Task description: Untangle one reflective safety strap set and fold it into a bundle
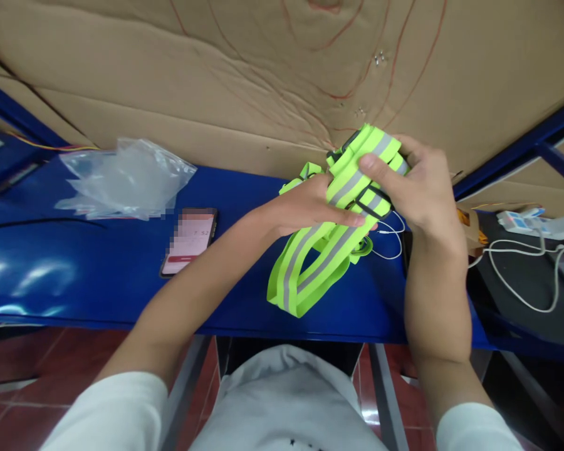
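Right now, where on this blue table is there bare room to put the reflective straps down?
Bare blue table lies left of the phone, below the plastic bag; a narrower patch lies between phone and reflective straps. The right end is crowded with white cables and adapters.

Reflective straps (310, 263): fluorescent yellow-green with a grey centre stripe and black buckles. Table (75, 275): glossy blue. Plastic bag (126, 178) at 10 o'clock: clear. Phone (189, 241): black frame, pink screen. Cardboard backing (216, 75): tan with red lines. Cables (521, 275) at 3 o'clock: white. Sleeves (117, 407): white.
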Action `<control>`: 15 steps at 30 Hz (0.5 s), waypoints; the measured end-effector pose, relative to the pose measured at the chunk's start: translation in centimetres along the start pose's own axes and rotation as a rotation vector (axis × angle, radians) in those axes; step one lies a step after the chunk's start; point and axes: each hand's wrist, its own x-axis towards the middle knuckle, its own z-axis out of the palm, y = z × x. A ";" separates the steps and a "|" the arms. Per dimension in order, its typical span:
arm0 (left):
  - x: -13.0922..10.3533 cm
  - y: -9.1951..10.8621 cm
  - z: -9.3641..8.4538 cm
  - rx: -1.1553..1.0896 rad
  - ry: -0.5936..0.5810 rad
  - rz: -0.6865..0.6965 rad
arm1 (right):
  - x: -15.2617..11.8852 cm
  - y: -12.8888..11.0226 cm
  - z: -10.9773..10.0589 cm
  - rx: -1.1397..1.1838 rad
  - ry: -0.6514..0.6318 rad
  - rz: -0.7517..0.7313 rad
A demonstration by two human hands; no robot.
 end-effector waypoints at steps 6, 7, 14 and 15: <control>0.1 -0.1 -0.3 0.027 -0.157 -0.081 | 0.2 0.5 -0.4 0.165 0.018 0.150; 0.1 -0.1 -0.3 0.067 -0.168 -0.079 | 0.1 0.5 -0.4 0.236 -0.055 0.218; -0.4 1.0 -0.7 0.477 -0.194 0.107 | 0.2 1.0 1.0 0.526 -0.317 0.433; -0.5 1.2 -0.9 0.512 -0.195 0.116 | 0.3 1.3 1.2 0.488 -0.317 0.416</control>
